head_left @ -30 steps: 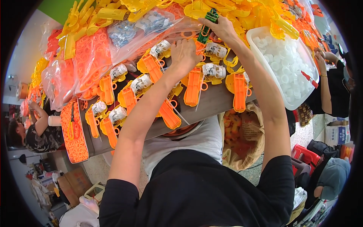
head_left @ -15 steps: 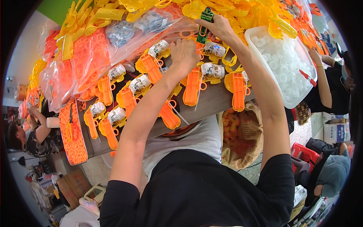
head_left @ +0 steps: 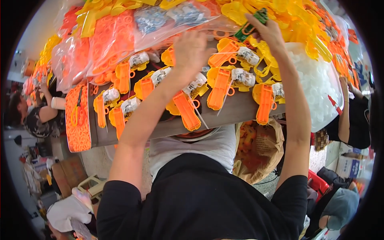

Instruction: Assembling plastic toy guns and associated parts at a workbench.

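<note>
My right hand [head_left: 269,33] is closed around a narrow green object [head_left: 251,28], dark in places, whose exact kind I cannot make out; it is over the far edge of the work area. My left hand [head_left: 192,50] is blurred, with its thumb stretched away from the fingers and nothing visible in it. Below and beside it lie several half-assembled toy guns: yellow half shells with orange grips [head_left: 219,89] and white motor units [head_left: 243,77] with wiring. The toy gun [head_left: 224,54] between the two hands lies untouched.
Yellow plastic parts [head_left: 296,22] and bagged orange rings [head_left: 110,44] pile up at the back. White caps fill a tub [head_left: 335,105] at right. Scissors [head_left: 77,107] rest on a tray of orange pieces at left. A paper sack [head_left: 267,154] stands below the table edge. Other people sit on both sides.
My left hand has come away from the toy gun it was at and is moving. My right hand with the green object has moved right. The whole view has shifted.
</note>
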Available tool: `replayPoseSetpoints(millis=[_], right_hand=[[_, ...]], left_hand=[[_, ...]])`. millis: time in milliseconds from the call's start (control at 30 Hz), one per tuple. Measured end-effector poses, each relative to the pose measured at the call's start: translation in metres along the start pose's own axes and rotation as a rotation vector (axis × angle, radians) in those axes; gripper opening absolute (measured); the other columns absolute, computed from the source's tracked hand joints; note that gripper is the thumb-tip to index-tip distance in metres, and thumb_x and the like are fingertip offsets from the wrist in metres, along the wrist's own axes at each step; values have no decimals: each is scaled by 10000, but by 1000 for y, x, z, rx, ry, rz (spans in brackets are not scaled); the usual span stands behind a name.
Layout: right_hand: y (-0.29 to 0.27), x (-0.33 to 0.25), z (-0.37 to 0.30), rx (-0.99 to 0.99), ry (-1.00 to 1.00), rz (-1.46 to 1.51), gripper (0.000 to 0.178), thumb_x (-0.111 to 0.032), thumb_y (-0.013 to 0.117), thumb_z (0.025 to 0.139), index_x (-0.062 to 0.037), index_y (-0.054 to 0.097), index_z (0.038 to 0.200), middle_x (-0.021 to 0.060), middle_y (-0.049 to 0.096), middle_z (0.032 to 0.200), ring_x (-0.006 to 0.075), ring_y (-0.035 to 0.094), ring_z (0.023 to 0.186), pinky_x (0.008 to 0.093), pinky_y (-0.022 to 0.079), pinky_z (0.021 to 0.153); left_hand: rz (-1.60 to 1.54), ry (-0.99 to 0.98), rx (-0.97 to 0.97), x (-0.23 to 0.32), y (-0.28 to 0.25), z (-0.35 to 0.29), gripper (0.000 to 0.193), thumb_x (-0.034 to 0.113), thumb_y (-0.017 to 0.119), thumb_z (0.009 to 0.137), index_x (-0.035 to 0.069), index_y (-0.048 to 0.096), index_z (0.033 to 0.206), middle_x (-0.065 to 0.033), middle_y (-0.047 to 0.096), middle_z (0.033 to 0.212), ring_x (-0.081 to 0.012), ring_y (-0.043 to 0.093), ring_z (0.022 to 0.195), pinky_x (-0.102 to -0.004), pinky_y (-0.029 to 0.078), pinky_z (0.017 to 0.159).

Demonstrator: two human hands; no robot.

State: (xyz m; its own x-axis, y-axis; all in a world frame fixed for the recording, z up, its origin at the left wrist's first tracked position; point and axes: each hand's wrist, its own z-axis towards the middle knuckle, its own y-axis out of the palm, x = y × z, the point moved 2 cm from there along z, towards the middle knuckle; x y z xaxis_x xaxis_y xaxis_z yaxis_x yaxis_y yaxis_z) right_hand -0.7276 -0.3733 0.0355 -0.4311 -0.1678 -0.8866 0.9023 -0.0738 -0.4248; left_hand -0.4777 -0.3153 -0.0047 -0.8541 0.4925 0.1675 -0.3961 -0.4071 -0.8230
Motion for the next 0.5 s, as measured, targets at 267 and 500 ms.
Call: replayPoseSetpoints(millis=[267,500], right_hand=[[48,-21,12,-132,6,350,466,-517,704,878,-59,649,935,18,672,785,35,561,622,188,423,511],[121,-57,17,-313,-44,227,484,-523,706,873,-40,678,869,38,673,696,52,546,481,190,396,438]], left_hand=[[274,-237,-210,-63,-28,-47,439,293,776,761,83,609,1109,-86,694,949,-274,618,998,-448,384,846],[91,-302,-124,-86,-15,-45,428,237,753,783,98,585,1151,-88,696,950,-269,629,1023,-443,390,856]])
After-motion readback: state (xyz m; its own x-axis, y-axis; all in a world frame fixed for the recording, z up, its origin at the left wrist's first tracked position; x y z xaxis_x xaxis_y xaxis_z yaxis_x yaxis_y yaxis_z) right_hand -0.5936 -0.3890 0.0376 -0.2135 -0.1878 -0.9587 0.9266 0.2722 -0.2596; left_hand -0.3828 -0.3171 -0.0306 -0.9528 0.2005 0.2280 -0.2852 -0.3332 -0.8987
